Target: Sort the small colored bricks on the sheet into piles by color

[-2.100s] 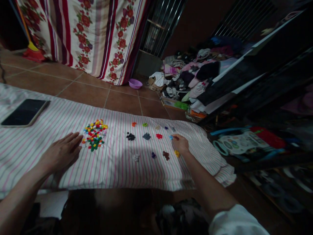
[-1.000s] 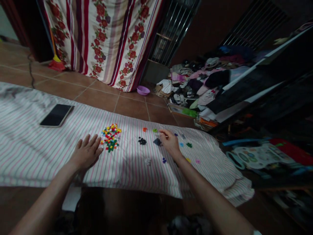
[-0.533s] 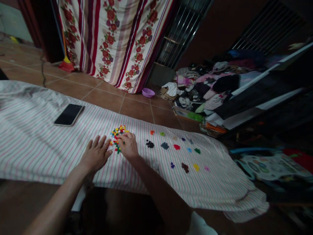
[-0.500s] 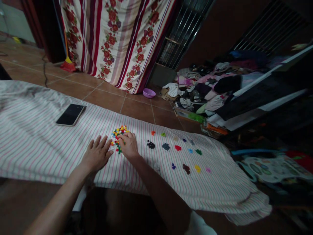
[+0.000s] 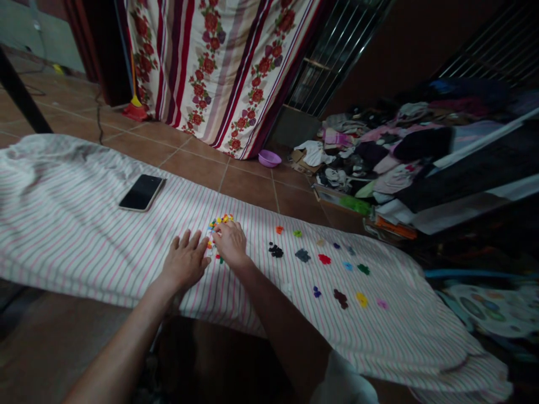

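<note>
My left hand [image 5: 186, 261] lies flat on the striped cloth with its fingers spread, just left of a pile of tiny mixed-colour pieces [image 5: 227, 217]. Over that pile is my right hand [image 5: 231, 242], its fingers bent down and drawn together among the pieces; whatever is between the fingertips is hidden. To the right, small heaps sorted by colour lie in rough rows, among them black pieces [image 5: 275, 251], grey pieces [image 5: 302, 256], red pieces [image 5: 324, 259], dark green pieces [image 5: 364, 269], brown pieces [image 5: 341, 298] and yellow pieces [image 5: 361, 299]. The pieces are too small to name their kind.
The striped cloth [image 5: 105, 247] covers a long surface. A phone [image 5: 142, 193] rests on it at the left. Beyond, on the tiled floor, are a purple basin [image 5: 269, 159], a red broom [image 5: 135, 111] and a heap of clothes [image 5: 391, 151]. A flowered curtain [image 5: 227, 67] hangs behind.
The whole view has shifted, so things appear farther right. My right hand now covers more of the mixed pile, with its fingers toward the pile's middle. My left hand stays flat beside it.
</note>
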Available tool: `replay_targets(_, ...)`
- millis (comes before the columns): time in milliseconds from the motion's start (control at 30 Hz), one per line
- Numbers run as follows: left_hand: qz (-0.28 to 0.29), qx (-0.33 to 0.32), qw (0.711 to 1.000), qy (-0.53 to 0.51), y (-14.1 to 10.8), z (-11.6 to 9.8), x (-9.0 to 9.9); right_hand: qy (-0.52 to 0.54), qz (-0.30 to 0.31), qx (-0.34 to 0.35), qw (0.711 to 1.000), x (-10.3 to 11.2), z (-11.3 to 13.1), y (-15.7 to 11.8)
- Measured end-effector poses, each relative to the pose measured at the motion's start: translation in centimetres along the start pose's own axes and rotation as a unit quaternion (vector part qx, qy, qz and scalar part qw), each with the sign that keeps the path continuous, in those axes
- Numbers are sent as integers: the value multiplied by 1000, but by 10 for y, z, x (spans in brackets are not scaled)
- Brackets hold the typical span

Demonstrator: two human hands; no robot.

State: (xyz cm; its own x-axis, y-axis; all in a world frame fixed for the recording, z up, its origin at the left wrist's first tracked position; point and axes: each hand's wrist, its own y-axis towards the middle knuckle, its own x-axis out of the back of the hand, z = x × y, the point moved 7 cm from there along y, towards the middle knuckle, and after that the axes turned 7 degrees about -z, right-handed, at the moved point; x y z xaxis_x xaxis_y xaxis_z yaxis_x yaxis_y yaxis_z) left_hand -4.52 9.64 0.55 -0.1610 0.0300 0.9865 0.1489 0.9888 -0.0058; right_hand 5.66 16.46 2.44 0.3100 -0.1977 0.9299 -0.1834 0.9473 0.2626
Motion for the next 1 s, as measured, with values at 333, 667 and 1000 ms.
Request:
replay_targets(333, -26, 0, 999, -19, 5, 4, -1, 57, -22, 3, 998, 2, 6, 5)
replay_targets(667, -109, 43, 992, -39, 11, 4, 20, 198, -72, -5, 978, 27, -10, -11)
replay_targets(1000, -57, 9, 998, 13, 21, -23, 3, 139, -39, 20, 989, 52, -61, -47)
